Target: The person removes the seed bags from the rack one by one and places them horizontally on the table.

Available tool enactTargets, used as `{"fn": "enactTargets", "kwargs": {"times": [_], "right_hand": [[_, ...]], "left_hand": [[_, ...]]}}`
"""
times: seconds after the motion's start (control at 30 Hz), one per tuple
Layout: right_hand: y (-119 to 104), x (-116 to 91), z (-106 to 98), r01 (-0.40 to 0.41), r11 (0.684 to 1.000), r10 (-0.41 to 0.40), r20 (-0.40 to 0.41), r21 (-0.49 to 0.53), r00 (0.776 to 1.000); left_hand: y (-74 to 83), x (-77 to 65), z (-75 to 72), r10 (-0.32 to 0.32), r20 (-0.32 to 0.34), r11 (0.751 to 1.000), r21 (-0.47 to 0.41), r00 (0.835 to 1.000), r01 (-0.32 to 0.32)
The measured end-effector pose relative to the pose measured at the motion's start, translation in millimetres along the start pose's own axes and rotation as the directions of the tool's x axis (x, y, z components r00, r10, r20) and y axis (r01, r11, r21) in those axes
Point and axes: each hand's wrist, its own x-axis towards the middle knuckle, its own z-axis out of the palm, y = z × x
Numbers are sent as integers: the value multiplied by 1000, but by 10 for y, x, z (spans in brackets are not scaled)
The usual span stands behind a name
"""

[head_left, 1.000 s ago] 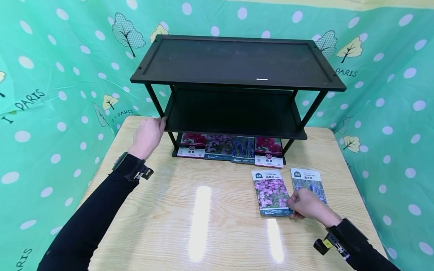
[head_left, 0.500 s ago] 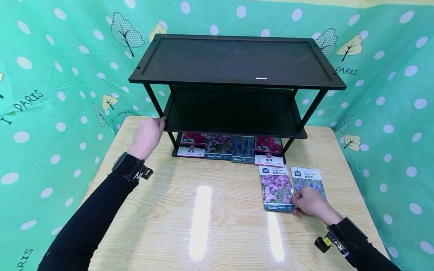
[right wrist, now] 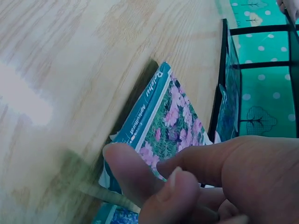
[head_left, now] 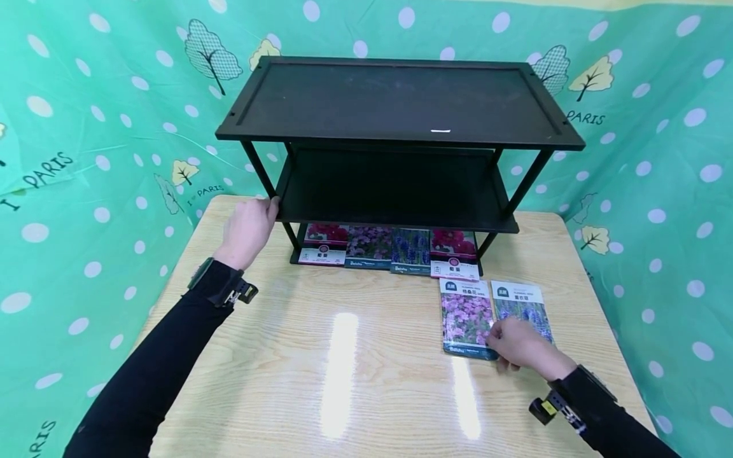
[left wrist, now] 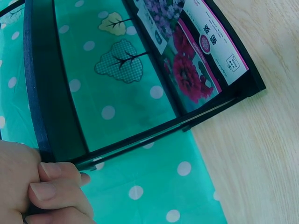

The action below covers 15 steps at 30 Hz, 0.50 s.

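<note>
My left hand (head_left: 247, 232) grips the black shelf rack (head_left: 401, 105) at the left front corner of its middle tier; the left wrist view shows curled fingers (left wrist: 60, 191) there. My right hand (head_left: 521, 343) is over the lower right corner of a pink-flower seed packet (head_left: 466, 315) on the table. In the right wrist view its fingers (right wrist: 196, 161) are bent loosely and spread apart at the packet's edge. A lavender seed packet (head_left: 521, 302) lies just to the right, partly covered by that hand.
On the rack's bottom tier several seed packets (head_left: 369, 245) lie side by side, their upper parts hidden under the middle tier. The rightmost red-flower packet (head_left: 454, 254) juts past the front edge. A green dotted cloth (head_left: 86, 159) hangs around the wooden table (head_left: 275, 381).
The pink-flower packet has shifted right and back, close to the red-flower packet and beside the lavender one. My right hand's fingers have spread apart at its corner. My left hand keeps its hold.
</note>
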Motion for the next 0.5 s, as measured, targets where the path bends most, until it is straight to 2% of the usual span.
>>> {"fn": "enactTargets", "kwargs": {"times": [0.2,0.5], "right_hand": [[28,45,-121,42,999,-43,-50,-24,998],[-22,89,-450,122,977,-138,-81,-177,987]], "left_hand": [[12,-2,-3,7,2,1000,-7,1000,-7],[-15,1,3,13,-8,1000,-14,1000,-14]]}}
